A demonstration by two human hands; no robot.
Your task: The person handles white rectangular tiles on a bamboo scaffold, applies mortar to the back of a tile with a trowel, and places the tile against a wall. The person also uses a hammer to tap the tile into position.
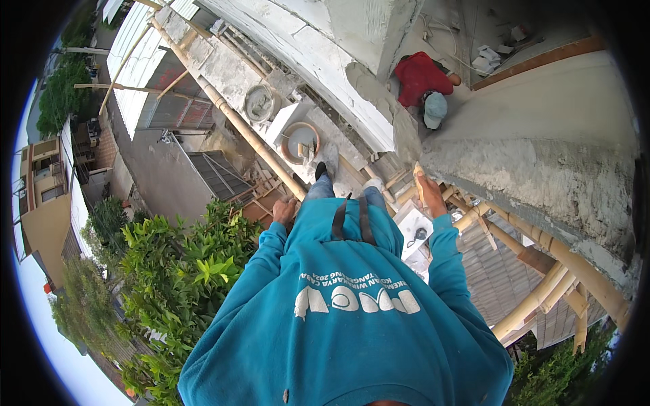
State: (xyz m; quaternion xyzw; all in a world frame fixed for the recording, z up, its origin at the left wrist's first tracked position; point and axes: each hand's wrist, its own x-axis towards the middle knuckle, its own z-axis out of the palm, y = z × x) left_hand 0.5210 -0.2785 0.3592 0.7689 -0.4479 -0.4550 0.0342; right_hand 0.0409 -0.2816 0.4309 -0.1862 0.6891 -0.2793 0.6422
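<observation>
by the bamboo pole [237, 120], the left hand [284, 210] curls, its hold unclear. the right hand [432, 195] grips a pale tan piece [418, 170].

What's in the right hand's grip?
A tan piece, apparently wood, shows along the inner side of the right hand. Whatever lies under the palm and fingers is covered, so its full shape can't be told.

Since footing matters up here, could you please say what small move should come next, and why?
Probably steady the left hand on the bamboo pole beside it before any step: the platform looks narrow and high, and a round tub sits just ahead of the feet.
</observation>
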